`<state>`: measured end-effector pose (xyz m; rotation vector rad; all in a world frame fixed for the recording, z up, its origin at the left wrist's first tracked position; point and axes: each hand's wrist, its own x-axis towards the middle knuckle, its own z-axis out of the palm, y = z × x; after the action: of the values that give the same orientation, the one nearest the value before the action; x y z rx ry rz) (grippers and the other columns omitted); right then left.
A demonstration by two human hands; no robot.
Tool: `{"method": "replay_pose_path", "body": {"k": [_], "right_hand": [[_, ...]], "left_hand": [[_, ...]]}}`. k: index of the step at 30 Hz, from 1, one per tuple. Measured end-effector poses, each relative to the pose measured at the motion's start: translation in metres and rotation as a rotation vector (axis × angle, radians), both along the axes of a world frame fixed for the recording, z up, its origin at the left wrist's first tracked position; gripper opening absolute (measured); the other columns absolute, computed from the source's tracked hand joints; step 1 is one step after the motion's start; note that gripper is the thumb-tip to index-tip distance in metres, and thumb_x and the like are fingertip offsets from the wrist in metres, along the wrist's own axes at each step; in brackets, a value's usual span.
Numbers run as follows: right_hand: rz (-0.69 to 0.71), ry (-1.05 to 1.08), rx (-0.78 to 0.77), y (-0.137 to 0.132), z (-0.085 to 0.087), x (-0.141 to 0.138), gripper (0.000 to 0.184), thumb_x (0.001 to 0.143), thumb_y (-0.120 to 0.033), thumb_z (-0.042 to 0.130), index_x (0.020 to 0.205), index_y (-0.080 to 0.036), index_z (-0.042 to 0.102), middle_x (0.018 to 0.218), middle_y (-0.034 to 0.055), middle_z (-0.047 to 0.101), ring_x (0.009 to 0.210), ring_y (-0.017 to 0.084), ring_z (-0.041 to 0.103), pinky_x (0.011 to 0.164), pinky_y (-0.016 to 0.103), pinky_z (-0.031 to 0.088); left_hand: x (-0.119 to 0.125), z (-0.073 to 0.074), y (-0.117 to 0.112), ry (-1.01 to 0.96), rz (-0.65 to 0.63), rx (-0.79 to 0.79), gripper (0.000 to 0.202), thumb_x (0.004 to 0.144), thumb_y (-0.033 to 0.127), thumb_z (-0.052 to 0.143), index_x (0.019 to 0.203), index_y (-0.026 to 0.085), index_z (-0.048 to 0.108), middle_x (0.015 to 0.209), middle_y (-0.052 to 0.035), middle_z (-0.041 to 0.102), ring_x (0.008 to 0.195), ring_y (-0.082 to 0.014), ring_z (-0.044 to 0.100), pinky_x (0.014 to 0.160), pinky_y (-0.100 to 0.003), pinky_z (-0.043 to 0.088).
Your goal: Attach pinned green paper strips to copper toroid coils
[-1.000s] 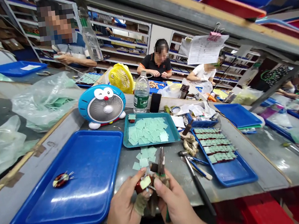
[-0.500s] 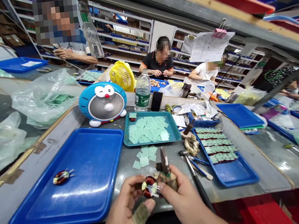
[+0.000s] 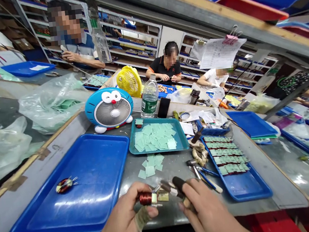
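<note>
My left hand [image 3: 131, 208] is shut on a copper-wound toroid coil [image 3: 146, 199] with bare wire ends, and a cloth wrap [image 3: 141, 218] covers one finger. My right hand [image 3: 206, 207] grips dark-handled pliers [image 3: 178, 186], with their jaws at the coil's wire ends. A second toroid coil [image 3: 66, 185] lies on the large blue tray [image 3: 93, 164] to my left. Loose pale green insulating squares [image 3: 150, 171] lie on the bench beyond my hands. More fill the teal tray [image 3: 158, 151].
A blue tray [image 3: 243, 187] holding rows of green-tagged parts sits to the right, with blue-handled pliers [image 3: 207, 177] and a wire bundle [image 3: 200, 155] beside it. A cartoon fan [image 3: 109, 108], water bottle [image 3: 149, 98] and plastic bags stand beyond. Co-workers sit at the far benches.
The coil has turned from face-on to side-on in my left hand. The pliers have tipped from upright to nearly level, and my right hand has moved to the right.
</note>
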<state>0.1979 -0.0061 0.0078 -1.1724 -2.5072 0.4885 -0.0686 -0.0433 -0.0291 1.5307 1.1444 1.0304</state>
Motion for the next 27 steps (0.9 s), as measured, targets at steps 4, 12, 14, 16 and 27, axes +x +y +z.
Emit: {"method": "replay_pose_path", "body": {"k": [4, 12, 14, 16, 27], "right_hand": [[0.037, -0.065, 0.056, -0.002, -0.001, -0.005, 0.027, 0.088, -0.006, 0.054, 0.108, -0.023, 0.051, 0.104, 0.0069, 0.06, 0.089, 0.026, 0.058, 0.075, 0.038, 0.051], [0.071, -0.045, 0.17, -0.005, 0.002, -0.006, 0.027, 0.082, -0.003, 0.051, 0.1, -0.023, 0.048, 0.093, 0.0053, 0.058, 0.078, 0.023, 0.053, 0.066, 0.033, 0.043], [0.037, -0.057, 0.228, -0.008, 0.0, -0.005, 0.029, 0.08, -0.002, 0.05, 0.101, -0.023, 0.048, 0.094, 0.0065, 0.057, 0.077, 0.024, 0.051, 0.066, 0.034, 0.042], [0.027, -0.06, 0.217, -0.008, 0.001, -0.006, 0.029, 0.08, -0.003, 0.05, 0.101, -0.023, 0.049, 0.095, 0.0066, 0.057, 0.078, 0.025, 0.05, 0.066, 0.035, 0.041], [0.163, -0.224, 0.048, 0.014, 0.048, -0.003, 0.022, 0.091, -0.005, 0.051, 0.1, -0.025, 0.051, 0.097, 0.0031, 0.056, 0.085, 0.024, 0.049, 0.072, 0.036, 0.039]], "left_hand": [[-0.001, 0.008, 0.005, 0.086, 0.001, 0.129, 0.03, 0.098, 0.041, 0.064, 0.122, 0.025, 0.057, 0.103, -0.0029, 0.072, 0.089, -0.0203, 0.069, 0.078, -0.026, 0.053], [0.009, 0.014, -0.002, 0.099, 0.002, 0.282, 0.025, 0.101, 0.033, 0.06, 0.125, 0.028, 0.057, 0.104, -0.0016, 0.071, 0.087, -0.02, 0.069, 0.078, -0.024, 0.051], [0.011, 0.015, -0.002, 0.095, 0.013, 0.258, 0.019, 0.102, 0.032, 0.058, 0.12, 0.027, 0.058, 0.1, -0.001, 0.07, 0.085, -0.0189, 0.068, 0.076, -0.024, 0.05], [0.012, 0.017, -0.002, 0.084, -0.007, 0.223, 0.016, 0.103, 0.034, 0.055, 0.117, 0.026, 0.058, 0.096, -0.0005, 0.069, 0.082, -0.0177, 0.067, 0.074, -0.023, 0.049], [0.004, 0.031, -0.004, 0.106, -0.033, 0.262, 0.026, 0.105, 0.047, 0.049, 0.12, 0.026, 0.056, 0.098, -0.0021, 0.068, 0.084, -0.0194, 0.066, 0.076, -0.025, 0.05]]}}
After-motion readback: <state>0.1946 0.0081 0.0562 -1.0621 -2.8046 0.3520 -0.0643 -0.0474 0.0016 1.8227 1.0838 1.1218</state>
